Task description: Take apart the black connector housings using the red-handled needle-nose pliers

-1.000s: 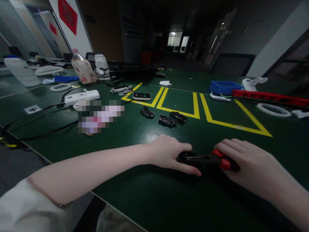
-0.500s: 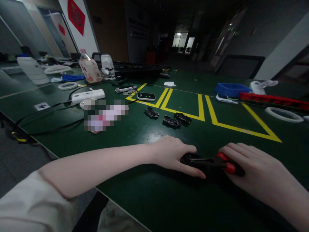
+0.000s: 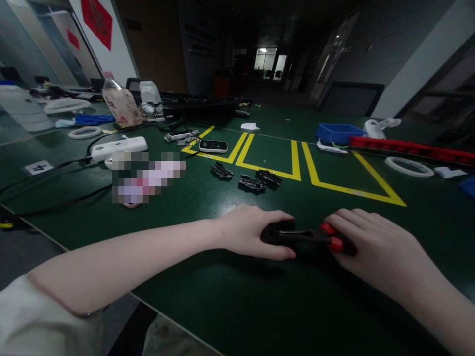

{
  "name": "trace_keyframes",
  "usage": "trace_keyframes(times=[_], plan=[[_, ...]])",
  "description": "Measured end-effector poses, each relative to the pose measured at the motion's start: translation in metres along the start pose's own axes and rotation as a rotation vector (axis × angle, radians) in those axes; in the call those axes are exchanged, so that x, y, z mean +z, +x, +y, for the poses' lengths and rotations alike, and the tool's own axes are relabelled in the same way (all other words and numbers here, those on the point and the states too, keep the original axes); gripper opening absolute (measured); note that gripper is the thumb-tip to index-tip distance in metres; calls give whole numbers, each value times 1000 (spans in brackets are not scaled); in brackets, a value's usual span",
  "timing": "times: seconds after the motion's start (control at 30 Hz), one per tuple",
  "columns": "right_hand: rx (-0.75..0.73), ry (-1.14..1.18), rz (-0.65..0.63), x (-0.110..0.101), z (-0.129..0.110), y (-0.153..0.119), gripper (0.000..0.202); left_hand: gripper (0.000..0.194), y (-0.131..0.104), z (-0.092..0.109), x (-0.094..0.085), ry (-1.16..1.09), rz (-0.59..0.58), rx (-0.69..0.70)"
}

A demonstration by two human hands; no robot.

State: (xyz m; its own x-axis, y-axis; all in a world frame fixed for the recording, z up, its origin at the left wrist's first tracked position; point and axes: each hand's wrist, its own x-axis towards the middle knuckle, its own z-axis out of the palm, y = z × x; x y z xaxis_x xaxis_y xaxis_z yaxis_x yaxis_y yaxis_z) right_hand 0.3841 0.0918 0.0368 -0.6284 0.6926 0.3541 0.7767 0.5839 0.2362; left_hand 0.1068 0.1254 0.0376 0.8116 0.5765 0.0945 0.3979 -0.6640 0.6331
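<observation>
My left hand (image 3: pixel 256 232) is wrapped round a dark part (image 3: pixel 272 234) above the green table (image 3: pixel 208 306). My right hand (image 3: pixel 367 242) holds pliers (image 3: pixel 332 237) with red on the handles; their dark jaws point left and reach the part in my left hand. Fingers hide much of the dark part, and its shape is hard to make out. Beyond my hands, three black pieces lie on the table: one on the left (image 3: pixel 221 170), one in the middle (image 3: pixel 252 183) and one on the right (image 3: pixel 268 177).
Yellow tape (image 3: pixel 297 160) marks areas on the table. A blue tray (image 3: pixel 339 133), a red strip (image 3: pixel 411 150) and a white ring (image 3: pixel 408 166) lie at the right. A white power strip (image 3: pixel 118 147), a bottle (image 3: pixel 120 105) and cables stand or lie at the left.
The view has shifted, so the table items appear further left. Both hands keep their holds, and the pliers' jaws look more level against the dark part.
</observation>
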Motion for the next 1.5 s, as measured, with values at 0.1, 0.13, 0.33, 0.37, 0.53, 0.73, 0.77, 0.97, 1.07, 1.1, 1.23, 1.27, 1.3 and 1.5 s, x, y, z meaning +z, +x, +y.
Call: trace_keyframes(times=[0.1,0.13,0.33,0.37,0.53,0.73,0.77,0.97,1.07,1.1,1.23,1.27,1.3,1.5], plan=[[10,-24,-3,-1,1,0,20,65,-2,-2,-2,-168,-2,-14],[14,-34,0,-2,1,0,20,63,-3,-4,-2,-269,-16,-21],[30,-84,23,-10,4,-1,17,52,-3,-11,-5,-797,-63,-46],[33,-89,26,-10,5,-1,16,51,-3,-11,-5,-833,-62,-63],[53,-94,38,-11,6,-2,17,43,-1,-8,-6,-912,-36,-136],[22,-101,51,-15,2,-1,13,26,1,-8,-4,-904,81,-195],[20,-104,56,-16,1,-1,13,26,1,-9,-4,-920,86,-192],[18,-114,81,-20,0,-2,13,47,2,-17,0,-1153,12,-131],[21,-117,87,-21,0,-2,12,63,2,-15,0,-1188,9,-158],[23,-117,85,-21,0,-2,12,67,2,-14,0,-1187,15,-171],[34,-112,74,-20,0,-1,12,68,1,-12,1,-1188,30,-210],[39,-108,76,-19,-1,-1,12,65,1,-12,1,-1200,32,-214],[44,-106,79,-19,-1,-1,12,61,0,-12,1,-1217,32,-218],[50,-121,80,-20,0,-2,11,43,-1,-15,0,-1328,14,-178]])
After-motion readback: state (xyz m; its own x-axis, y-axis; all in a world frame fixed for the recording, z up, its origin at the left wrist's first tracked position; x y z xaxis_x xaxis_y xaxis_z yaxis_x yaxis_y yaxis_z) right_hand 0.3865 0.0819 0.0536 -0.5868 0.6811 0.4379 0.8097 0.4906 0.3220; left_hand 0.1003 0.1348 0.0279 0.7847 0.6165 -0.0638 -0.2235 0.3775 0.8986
